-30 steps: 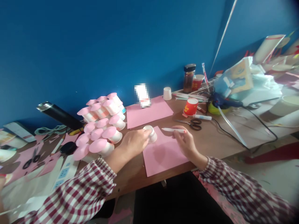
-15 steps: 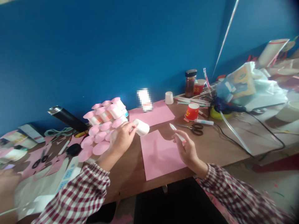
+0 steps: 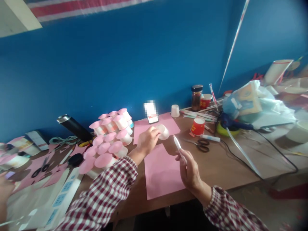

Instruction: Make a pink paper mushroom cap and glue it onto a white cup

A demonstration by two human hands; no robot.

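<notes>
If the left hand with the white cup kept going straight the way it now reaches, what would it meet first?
The left hand holds the white paper cup above the far pink sheet and reaches toward the wall. Going on, it would probably meet the phone propped at the blue wall first, though depth is unclear.

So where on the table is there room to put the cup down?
The bare wood between the near pink sheet, the scissors and the black cable is free. The pink sheet is bare too. Left of the left hand it is crowded with pink-topped cups.
</notes>
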